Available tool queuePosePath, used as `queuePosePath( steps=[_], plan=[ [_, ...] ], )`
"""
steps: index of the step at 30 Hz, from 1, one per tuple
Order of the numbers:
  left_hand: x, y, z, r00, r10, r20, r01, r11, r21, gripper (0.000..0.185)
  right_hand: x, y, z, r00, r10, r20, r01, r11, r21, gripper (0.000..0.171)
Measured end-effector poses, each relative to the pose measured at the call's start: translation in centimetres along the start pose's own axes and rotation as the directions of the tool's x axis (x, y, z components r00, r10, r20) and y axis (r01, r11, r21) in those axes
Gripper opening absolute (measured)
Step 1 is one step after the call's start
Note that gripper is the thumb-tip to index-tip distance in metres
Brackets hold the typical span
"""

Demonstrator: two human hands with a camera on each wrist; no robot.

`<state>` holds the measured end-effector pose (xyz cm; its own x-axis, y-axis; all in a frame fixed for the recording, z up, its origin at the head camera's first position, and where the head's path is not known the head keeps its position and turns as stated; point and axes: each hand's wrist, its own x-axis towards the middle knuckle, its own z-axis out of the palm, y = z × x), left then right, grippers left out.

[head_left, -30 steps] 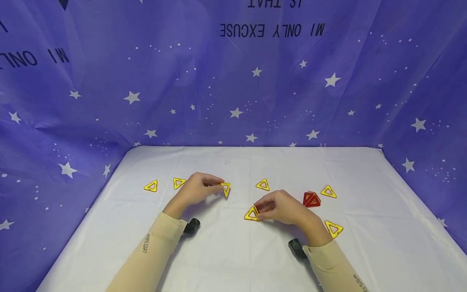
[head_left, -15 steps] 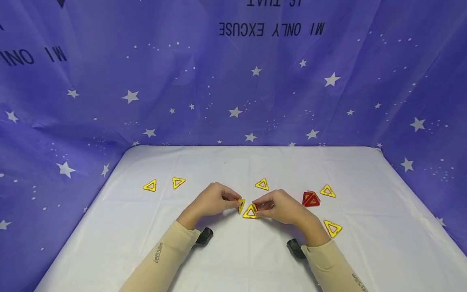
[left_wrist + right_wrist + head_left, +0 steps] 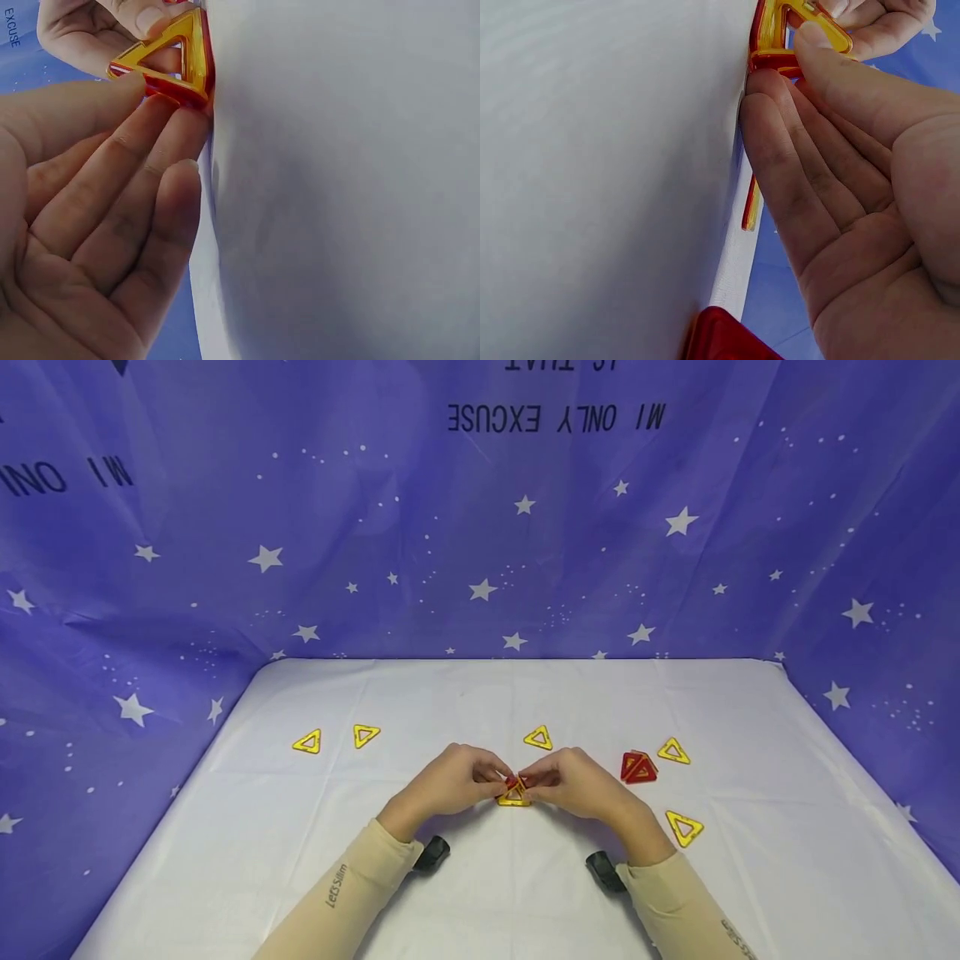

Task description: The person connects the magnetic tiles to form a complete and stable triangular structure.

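Note:
Both hands meet at the middle of the table over a small group of yellow triangular magnetic tiles [image 3: 514,802] with red edges. My left hand [image 3: 457,781] pinches a tile between thumb and fingers on the left side of the group. From the right, my right hand [image 3: 573,781] pinches another tile of the group. In the left wrist view a yellow triangle [image 3: 196,56] stands tilted up at the left fingertips, touching the neighbouring pieces. The right wrist view shows the right thumb against a yellow tile [image 3: 767,34]. Fingers hide part of the joined edges.
A red pyramid-like piece [image 3: 640,768] stands to the right of the hands. Loose yellow triangles lie flat at the left [image 3: 307,742], behind the hands [image 3: 538,737] and at the right [image 3: 685,829]. A white cloth covers the table [image 3: 450,902]; a purple star curtain [image 3: 375,527] hangs behind.
My left hand has moved right and nearer, bringing its yellow tile against the tiles at the right hand. The right hand has stayed nearly in place.

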<state>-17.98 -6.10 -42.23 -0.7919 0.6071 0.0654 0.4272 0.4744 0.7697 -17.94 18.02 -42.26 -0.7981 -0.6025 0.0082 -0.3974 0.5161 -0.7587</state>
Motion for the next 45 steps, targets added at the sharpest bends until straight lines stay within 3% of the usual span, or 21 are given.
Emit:
queuePosePath(
  steps=[20,28,32,35,38,41,45],
  plan=[
    [0.1,0.4,0.4,1.000,-0.003,-0.018,0.004,0.998,0.055,0.016,0.2,-0.4,0.2,1.000,0.009,-0.006,-0.009,1.000,0.000,0.025],
    [0.0,0.4,0.3,1.000,-0.004,-0.020,0.005,0.999,0.050,0.020,0.2,-0.3,0.2,1.000,0.009,-0.002,-0.009,1.000,0.007,0.036],
    [-0.1,0.3,0.1,1.000,0.021,-0.015,-0.019,0.994,0.109,0.031,0.3,-0.3,0.3,1.000,-0.001,-0.009,0.001,0.999,-0.040,0.030],
    [-0.3,0.1,0.1,0.999,0.045,0.025,-0.049,0.980,0.192,0.042,0.3,-0.4,0.4,1.000,-0.001,-0.015,0.000,0.998,-0.058,0.029],
    [-0.4,-0.1,0.1,0.996,0.040,0.074,-0.058,0.964,0.261,0.047,0.3,-0.5,0.1,0.998,0.020,-0.058,-0.025,0.996,-0.083,0.026],
    [-0.4,0.0,0.1,0.995,0.030,0.090,-0.054,0.958,0.283,0.044,0.3,-0.6,-0.4,0.985,0.079,-0.151,-0.097,0.988,-0.119,0.019],
    [-0.4,0.2,0.1,0.996,0.001,0.094,-0.023,0.972,0.233,0.035,0.6,-0.8,-1.2,0.932,0.210,-0.295,-0.259,0.956,-0.135,0.021]
  ],
)
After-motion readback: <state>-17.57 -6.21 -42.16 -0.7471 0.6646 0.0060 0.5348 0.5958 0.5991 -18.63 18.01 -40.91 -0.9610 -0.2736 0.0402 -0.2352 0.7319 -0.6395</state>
